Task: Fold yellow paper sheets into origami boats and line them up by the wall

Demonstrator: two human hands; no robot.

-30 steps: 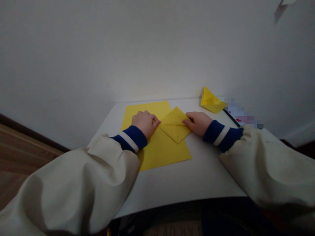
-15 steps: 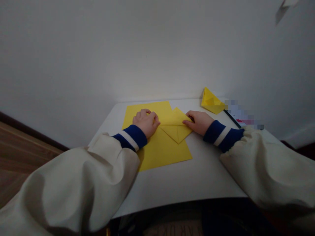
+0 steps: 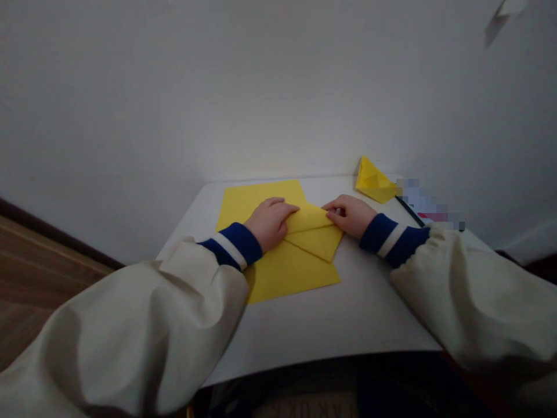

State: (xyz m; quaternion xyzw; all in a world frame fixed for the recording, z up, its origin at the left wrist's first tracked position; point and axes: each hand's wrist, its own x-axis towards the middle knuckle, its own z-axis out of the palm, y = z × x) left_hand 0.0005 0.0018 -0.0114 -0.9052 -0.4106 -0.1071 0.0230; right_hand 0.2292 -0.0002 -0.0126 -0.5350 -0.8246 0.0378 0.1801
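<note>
Head view: folded yellow paper [image 3: 314,232], seemingly light and flimsy, lies on a yellow sheet [image 3: 287,270] toward the far edge of the bench [image 3: 357,313]. The left hand [image 3: 270,223] presses it with flat, open fingers. The right hand [image 3: 350,215] curls at its corner, grip unclear. Its edges look best for holding.

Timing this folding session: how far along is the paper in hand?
Done: one folded yellow shape stands at the back of the table; the folded piece shows creases. In hand: the left hand presses its top flap while the right hand touches its right corner. Left: the flat yellow sheet underneath lies unfolded.
</note>
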